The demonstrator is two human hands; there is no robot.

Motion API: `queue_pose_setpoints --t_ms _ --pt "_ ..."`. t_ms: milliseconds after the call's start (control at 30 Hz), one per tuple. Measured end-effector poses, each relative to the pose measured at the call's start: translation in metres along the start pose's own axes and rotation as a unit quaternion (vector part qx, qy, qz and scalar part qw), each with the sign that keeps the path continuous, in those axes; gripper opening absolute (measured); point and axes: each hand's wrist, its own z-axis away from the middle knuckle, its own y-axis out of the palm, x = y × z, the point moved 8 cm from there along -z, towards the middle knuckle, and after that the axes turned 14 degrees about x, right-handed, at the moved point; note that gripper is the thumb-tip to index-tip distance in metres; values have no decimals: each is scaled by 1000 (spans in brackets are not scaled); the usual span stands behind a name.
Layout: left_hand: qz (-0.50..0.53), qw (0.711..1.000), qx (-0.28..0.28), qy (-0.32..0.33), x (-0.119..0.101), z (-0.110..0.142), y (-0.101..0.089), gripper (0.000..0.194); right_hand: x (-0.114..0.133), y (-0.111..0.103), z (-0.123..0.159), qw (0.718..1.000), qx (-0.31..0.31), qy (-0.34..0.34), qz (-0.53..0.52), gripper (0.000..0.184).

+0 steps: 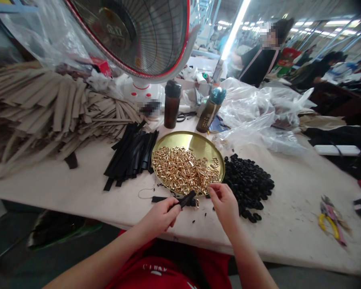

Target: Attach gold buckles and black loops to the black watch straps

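My left hand (165, 213) is closed on a black strap (186, 199), which points up and right toward the tray's near rim. Below it, a second black strip (158, 199) and a gold buckle (197, 204) show close to the fingers; whether they join the held strap I cannot tell. My right hand (225, 202) is pinched at the lower right rim of the round gold tray (195, 140); anything between its fingertips is too small to make out. Many gold buckles (183, 170) are heaped in the tray. Beside the right hand lies a pile of small black loops (248, 182).
Black straps (135, 152) lie left of the tray, beyond them stacked beige strips (47, 104). A fan heater (138, 36), a dark bottle (172, 106), a tilted bottle (209, 112) and plastic bags (252, 104) stand behind. Yellow-handled pliers (331, 222) lie right. A person (260, 60) is beyond.
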Motion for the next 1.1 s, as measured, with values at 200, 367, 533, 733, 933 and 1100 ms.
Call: queue_pose_setpoints --t_ms 200,367,533,733,933,1100 --pt "6 1000 -25 16 -1 10 -3 21 10 26 -54 925 64 61 370 20" --pt "0 999 -30 25 -1 20 -7 19 7 28 -61 915 70 94 385 24" --pt "-1 998 -41 42 -3 24 -9 20 6 30 -68 915 111 117 371 21" --pt "6 997 -51 52 1 37 -9 20 2 27 -76 937 124 138 295 10" --pt "45 994 -72 64 8 38 -17 21 8 -2 -55 983 99 89 126 14" --pt "91 987 -93 97 -10 19 -21 22 23 13 -14 981 153 48 -109 29"
